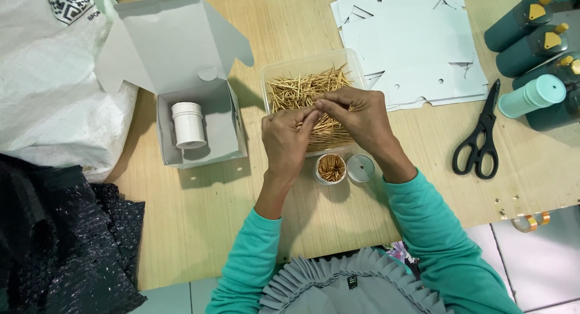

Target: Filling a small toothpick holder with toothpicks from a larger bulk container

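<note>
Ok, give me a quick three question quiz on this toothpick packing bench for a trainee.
1. True or false: the small round container in front of the hands is already packed with toothpicks.
2. What lies inside the open grey box? A) scissors B) a white cylinder C) a lid
3. Which hand is nearer the scissors?

Key:
1. True.
2. B, the white cylinder.
3. The right hand; the left hand is farther off.

Bright, even overhead light; soft shadows under the open box at upper left; sharp focus, slight edge distortion.
</note>
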